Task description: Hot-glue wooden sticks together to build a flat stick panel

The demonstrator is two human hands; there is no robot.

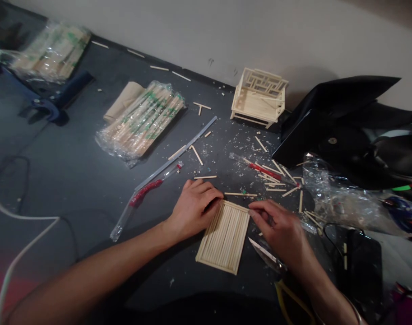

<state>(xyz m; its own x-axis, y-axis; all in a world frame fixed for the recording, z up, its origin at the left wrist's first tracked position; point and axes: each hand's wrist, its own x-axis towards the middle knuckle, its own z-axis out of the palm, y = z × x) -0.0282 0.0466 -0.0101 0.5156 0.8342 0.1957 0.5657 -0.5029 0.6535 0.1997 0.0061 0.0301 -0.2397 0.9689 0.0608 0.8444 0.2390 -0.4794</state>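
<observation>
A flat panel of thin wooden sticks [225, 234] lies on the dark table, its sticks side by side with a crosspiece at each end. My left hand [195, 206] is closed at the panel's far left corner, thumb along its edge and fingers curled beyond it. At the far right corner, my right hand [280, 225] pinches the end of the crosspiece between thumb and fingertips. Just below my right hand lie scissors [265, 253], their metal blades pointing toward the panel. One loose stick [240, 194] rests just beyond the panel.
A small stick-built bench [258, 98] stands by the wall. Packs of chopsticks [145, 122] lie at back left, near a clear strip [175, 153] and a red-filled tube [145, 192]. Cut sticks [273, 178] and crumbs are scattered beyond my hands. A black phone [363, 266] lies right.
</observation>
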